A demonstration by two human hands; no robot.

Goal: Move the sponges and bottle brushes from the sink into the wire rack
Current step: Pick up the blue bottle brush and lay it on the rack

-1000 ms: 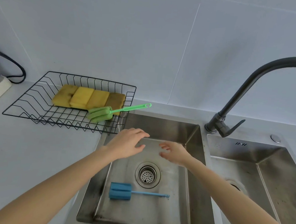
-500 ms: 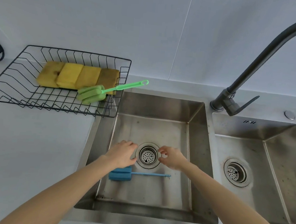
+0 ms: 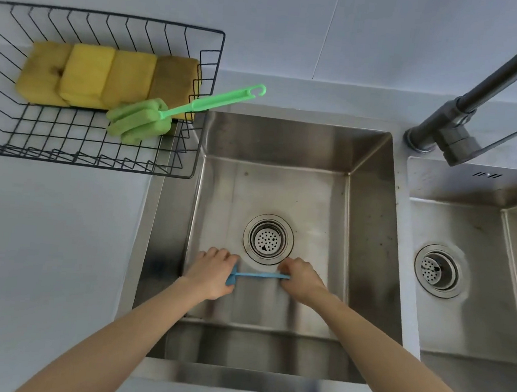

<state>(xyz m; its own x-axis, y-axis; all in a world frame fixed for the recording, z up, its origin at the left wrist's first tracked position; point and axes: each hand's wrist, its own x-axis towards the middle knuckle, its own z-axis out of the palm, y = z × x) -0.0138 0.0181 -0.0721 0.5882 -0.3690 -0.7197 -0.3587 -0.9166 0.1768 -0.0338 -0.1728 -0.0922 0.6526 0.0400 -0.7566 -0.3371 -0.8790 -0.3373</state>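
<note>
Steel sink (image 3: 363,237), both hands (image 3: 212,272) (image 3: 301,280) gripping blue brush (image 3: 259,275), sponges (image 3: 110,79) in rack (image 3: 210,74)

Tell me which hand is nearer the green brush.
Left. The left hand is in the sink below the green brush; the right hand is farther right.

Rack (image 3: 211,65) left of sink (image 3: 363,237), sponges (image 3: 110,77) prob. inside rack

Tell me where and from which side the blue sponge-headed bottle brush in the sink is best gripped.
Probably from above, at both ends. The blue sponge-headed bottle brush lies flat on the steel sink floor, so the left hand closes on its thick sponge head and the right hand pinches the thin handle's end.
</note>
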